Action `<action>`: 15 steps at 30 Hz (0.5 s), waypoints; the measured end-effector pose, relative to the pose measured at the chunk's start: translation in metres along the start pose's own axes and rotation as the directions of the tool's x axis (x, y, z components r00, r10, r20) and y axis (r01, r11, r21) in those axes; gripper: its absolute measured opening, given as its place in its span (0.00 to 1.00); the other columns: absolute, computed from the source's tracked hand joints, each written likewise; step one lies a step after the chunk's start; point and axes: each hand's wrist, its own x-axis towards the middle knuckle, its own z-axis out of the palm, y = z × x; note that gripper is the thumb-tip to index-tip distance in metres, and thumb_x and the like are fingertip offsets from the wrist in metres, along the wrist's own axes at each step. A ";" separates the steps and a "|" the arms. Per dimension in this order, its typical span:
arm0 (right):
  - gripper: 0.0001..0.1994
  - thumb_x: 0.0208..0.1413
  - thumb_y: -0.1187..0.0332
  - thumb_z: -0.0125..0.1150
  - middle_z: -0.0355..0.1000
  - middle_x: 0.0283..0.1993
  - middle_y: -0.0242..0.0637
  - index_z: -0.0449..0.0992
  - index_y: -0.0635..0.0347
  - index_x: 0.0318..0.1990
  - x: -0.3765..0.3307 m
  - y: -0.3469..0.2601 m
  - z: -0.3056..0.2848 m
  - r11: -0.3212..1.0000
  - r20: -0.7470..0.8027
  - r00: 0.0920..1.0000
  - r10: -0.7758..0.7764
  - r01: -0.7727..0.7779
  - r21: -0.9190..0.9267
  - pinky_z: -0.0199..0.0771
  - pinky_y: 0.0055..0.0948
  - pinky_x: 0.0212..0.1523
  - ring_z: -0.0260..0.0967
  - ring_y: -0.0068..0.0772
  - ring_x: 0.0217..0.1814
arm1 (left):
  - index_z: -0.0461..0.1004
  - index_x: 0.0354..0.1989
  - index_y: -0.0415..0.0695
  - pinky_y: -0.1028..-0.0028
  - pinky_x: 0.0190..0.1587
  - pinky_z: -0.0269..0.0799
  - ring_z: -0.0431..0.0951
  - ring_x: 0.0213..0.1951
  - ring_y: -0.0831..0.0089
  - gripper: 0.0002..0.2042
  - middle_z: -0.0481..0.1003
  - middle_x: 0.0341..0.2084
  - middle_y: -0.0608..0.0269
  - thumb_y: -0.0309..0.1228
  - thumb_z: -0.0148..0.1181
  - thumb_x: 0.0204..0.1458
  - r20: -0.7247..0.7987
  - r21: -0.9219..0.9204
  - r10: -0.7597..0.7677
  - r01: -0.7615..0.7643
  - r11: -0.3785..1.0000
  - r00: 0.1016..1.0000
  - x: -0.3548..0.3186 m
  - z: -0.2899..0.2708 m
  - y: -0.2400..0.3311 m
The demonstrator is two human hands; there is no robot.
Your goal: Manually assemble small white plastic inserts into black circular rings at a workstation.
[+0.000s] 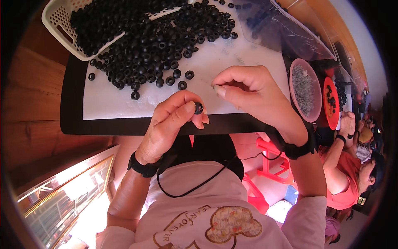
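My left hand (pixel 168 120) is closed in a pinch near the table's front edge. Between its thumb and fingers is a small black ring-shaped wheel (pixel 199 108), with a bright rim showing in its hole. My right hand (pixel 259 91) hovers over the white sheet to the right, apart from the left. Its thumb and index finger press together at the tips; whatever they may hold is too small to make out. Beyond my hands a large heap of similar black wheels (pixel 153 58) spills over the white table covering (pixel 232 62).
A white perforated basket (pixel 58 20) lies among the black wheels at far left. To the right are a clear plastic bin (pixel 290 33), a pink bowl (pixel 316 108) of small silvery pieces and an orange-red bowl (pixel 330 120) with black parts. A co-worker (pixel 342 178) in red sits farther right, near red stools (pixel 273 166).
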 end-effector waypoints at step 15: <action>0.05 0.55 0.76 0.58 0.69 0.28 0.27 0.72 0.66 0.38 -0.040 -0.014 0.025 0.932 -0.084 0.992 0.090 -0.055 0.358 0.66 0.15 0.27 0.66 0.13 0.28 | 0.69 0.39 0.36 0.75 0.42 0.68 0.72 0.35 0.74 0.12 0.72 0.31 0.60 0.34 0.45 0.59 0.038 -0.072 0.005 -0.002 0.997 0.999 -0.001 -0.001 0.001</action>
